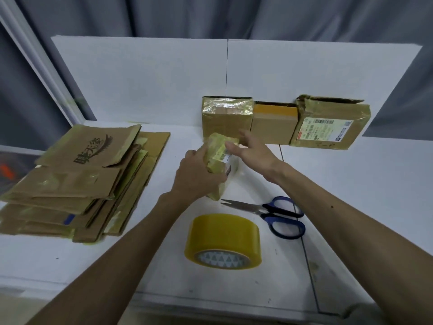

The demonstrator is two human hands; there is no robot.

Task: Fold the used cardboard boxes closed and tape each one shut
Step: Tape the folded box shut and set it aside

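A small taped cardboard box (219,160) with a white label is lifted over the middle of the white table (375,195). My left hand (196,174) grips its left side from below. Fingers straight, my right hand (253,152) touches the box's top right. A roll of yellowish packing tape (223,240) lies flat in front of the box. Blue-handled scissors (271,214) lie to the right of the tape, blades pointing left.
A stack of flattened cardboard boxes (79,184) fills the table's left side. Three closed boxes stand in a row against the white back board: a taped one (226,118), a plain one (274,125) and a labelled one (328,124).
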